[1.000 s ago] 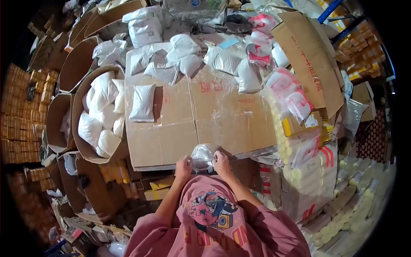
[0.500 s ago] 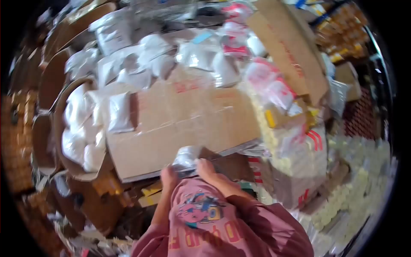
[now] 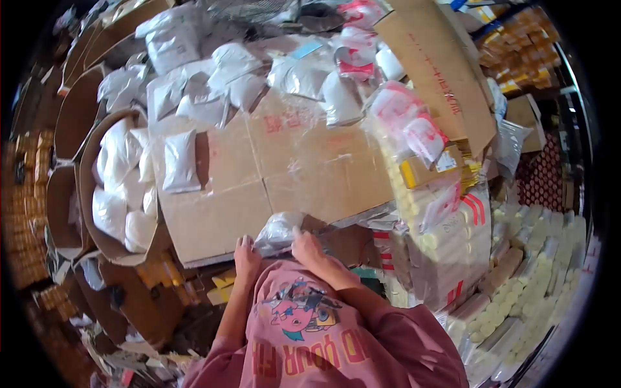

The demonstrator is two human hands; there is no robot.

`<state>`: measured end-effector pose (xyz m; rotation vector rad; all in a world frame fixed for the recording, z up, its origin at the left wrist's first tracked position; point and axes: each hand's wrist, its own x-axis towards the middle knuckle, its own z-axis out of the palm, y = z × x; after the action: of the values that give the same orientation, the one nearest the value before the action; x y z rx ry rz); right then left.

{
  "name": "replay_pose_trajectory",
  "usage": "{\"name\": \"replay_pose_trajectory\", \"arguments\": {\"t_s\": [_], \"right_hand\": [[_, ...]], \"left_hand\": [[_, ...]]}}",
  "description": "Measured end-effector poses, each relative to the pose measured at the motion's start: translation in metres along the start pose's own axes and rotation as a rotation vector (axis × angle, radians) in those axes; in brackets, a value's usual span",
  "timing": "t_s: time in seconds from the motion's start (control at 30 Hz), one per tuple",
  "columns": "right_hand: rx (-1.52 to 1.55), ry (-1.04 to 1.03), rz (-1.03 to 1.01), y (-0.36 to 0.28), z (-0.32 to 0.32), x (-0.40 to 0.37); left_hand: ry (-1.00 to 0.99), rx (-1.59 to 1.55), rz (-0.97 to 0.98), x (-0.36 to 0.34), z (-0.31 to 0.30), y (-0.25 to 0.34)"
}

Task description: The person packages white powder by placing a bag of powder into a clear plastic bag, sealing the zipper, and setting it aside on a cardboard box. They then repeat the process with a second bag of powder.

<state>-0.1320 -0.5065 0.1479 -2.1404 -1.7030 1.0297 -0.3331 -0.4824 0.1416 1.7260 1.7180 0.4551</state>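
Observation:
A clear plastic bag with whitish contents [image 3: 279,231] lies at the near edge of a flattened cardboard sheet [image 3: 220,226], close against my body. My right hand [image 3: 308,249] is closed on its right side, with the fingertips pressed to the plastic. At the bag's lower left, my left hand [image 3: 247,257] is closed with bent fingers on the near edge of the plastic. Farther left on the cardboard lies a filled white pouch [image 3: 181,161], apart from both hands.
Several filled white bags [image 3: 242,81] are heaped at the back. An open carton [image 3: 87,174] on the left holds more bags. Pink-and-white packs [image 3: 424,137] and a small yellow-edged box [image 3: 430,169] sit on wrapped goods at right. A tall cardboard flap [image 3: 430,71] leans behind them.
My left hand has shifted slightly left, away from the right hand. The bag between them has moved a little up and tilted, its near edge spread wider.

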Motion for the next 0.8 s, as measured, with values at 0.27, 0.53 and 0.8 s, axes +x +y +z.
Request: {"name": "replay_pose_trajectory", "arguments": {"t_s": [0.27,0.53,0.8], "right_hand": [[0.084,0.088,-0.133,0.005,0.006,-0.002],[-0.027,0.069,-0.096,-0.004,0.010,-0.010],[-0.410,0.208,-0.348,-0.030,0.012,-0.010]], "left_hand": [[-0.130,-0.179,-0.068,0.000,0.016,-0.049],[-0.186,-0.221,-0.103,0.009,-0.001,-0.040],[-0.113,-0.261,-0.026,0.016,0.003,-0.033]]}}
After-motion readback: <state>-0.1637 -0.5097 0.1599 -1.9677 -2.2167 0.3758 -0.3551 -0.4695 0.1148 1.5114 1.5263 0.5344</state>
